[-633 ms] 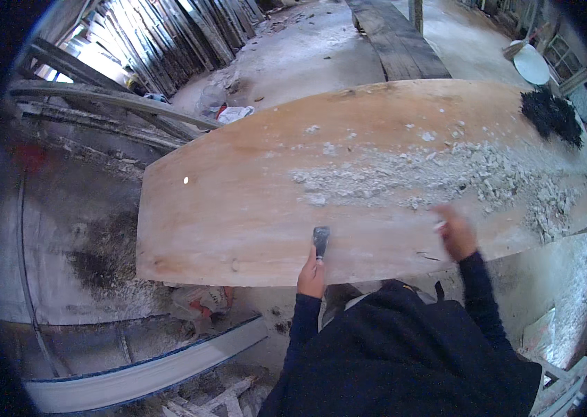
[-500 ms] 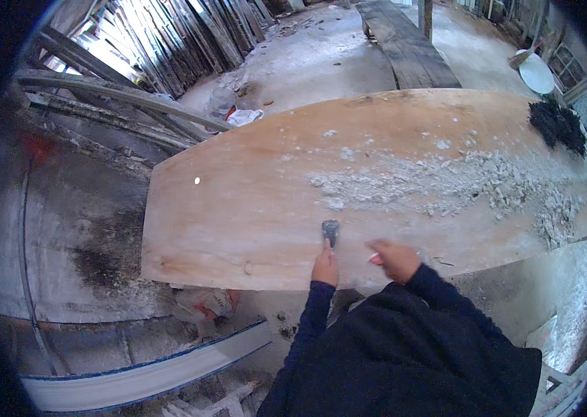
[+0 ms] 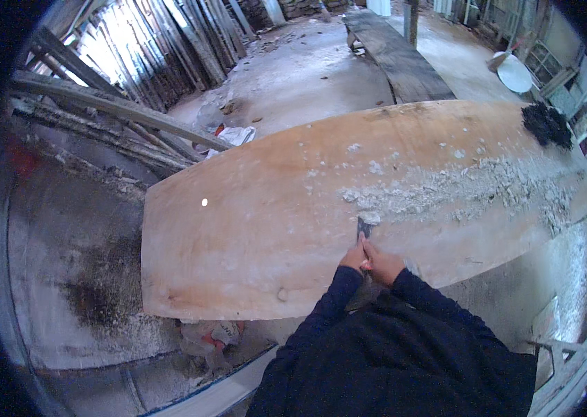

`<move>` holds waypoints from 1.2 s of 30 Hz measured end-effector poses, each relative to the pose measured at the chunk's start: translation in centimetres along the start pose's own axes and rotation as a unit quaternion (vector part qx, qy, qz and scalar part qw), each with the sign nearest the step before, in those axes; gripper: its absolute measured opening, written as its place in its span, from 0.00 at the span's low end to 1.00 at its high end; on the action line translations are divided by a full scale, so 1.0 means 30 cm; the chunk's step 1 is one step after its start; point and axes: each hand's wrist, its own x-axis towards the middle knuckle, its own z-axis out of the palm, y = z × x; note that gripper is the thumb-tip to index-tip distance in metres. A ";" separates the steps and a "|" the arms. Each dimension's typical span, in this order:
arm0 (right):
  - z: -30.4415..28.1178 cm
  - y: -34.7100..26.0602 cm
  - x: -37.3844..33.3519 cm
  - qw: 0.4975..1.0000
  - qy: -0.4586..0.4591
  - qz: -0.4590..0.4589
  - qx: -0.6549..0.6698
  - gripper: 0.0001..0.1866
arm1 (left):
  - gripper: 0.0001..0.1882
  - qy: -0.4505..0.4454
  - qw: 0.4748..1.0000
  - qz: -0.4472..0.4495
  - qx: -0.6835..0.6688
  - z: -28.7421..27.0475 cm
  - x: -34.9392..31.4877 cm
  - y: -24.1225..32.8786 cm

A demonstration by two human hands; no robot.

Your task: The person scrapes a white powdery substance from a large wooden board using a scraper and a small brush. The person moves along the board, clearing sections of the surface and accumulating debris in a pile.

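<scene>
My left hand (image 3: 353, 258) is closed round a scraper whose dark, flat blade (image 3: 364, 228) points away from me. The blade's tip rests by a clump of pale scrapings on a wooden board (image 3: 231, 257). My right hand (image 3: 382, 266) is closed right beside the left, the two touching. A small red end (image 3: 366, 265) of a handle shows at its fingers; the rest of that thing is mostly hidden. Crumbly grey-white scrapings (image 3: 474, 187) lie in a broad band across the board's right half.
A black bristly bundle (image 3: 547, 126) sits at the board's far right corner. Beyond stands a long dark bench (image 3: 404, 59). Timber poles (image 3: 120, 111) lean at the left. A white-and-red sack (image 3: 220, 333) lies below the board's near edge.
The left hand has moved right with the scraper, its blade now at the scrapings. My right hand has come in against the left. The view has shifted a little.
</scene>
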 end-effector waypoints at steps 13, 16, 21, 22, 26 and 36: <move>-0.025 0.027 0.104 0.995 0.088 0.054 0.013 0.32 | 0.30 -0.020 0.999 0.019 0.025 -0.053 0.140 0.035; -0.120 -0.094 0.115 0.997 0.032 0.071 -0.026 0.31 | 0.26 -0.029 0.995 0.096 -0.027 -0.063 0.161 -0.068; -0.011 -0.066 0.062 0.994 0.104 -0.018 -0.003 0.31 | 0.24 0.011 0.998 0.030 -0.056 -0.083 0.038 -0.014; -0.012 -0.071 0.064 0.995 0.101 -0.026 -0.004 0.30 | 0.24 0.005 0.999 -0.015 -0.049 -0.085 0.025 -0.001; -0.010 0.040 0.197 0.995 0.077 0.057 0.009 0.33 | 0.24 0.052 0.990 0.090 -0.094 -0.072 0.183 -0.016; -0.112 -0.118 0.113 0.995 -0.009 0.070 0.072 0.32 | 0.26 -0.032 0.997 -0.015 -0.062 -0.157 0.068 0.019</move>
